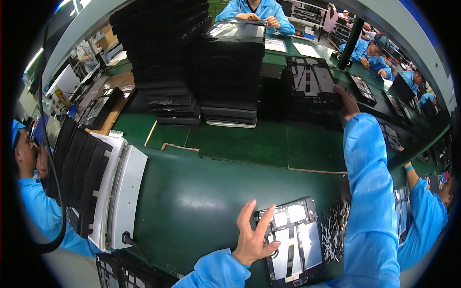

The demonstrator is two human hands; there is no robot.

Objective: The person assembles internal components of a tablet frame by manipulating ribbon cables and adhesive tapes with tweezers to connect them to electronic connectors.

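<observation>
A tablet-like device housing (307,235), with a black frame and silver plates, lies slightly tilted on the green bench in front of me. Over its left edge is my left hand (252,239), fingers spread and nothing held; whether it touches the housing I cannot tell. My right arm reaches far forward on the right. There my right hand (347,103) grips the right edge of a black tray (314,100), its fingertips partly hidden. A similar housing (306,79) with a grey plate lies on top of that tray.
Tall stacks of black trays (228,72) stand at the back. Beside the housing lies a pile of thin metallic strips (335,230). A white metal box (128,197) with a plugged cable stands left, by upright black trays (84,168). Co-workers in blue sit around; a metal frame arches overhead.
</observation>
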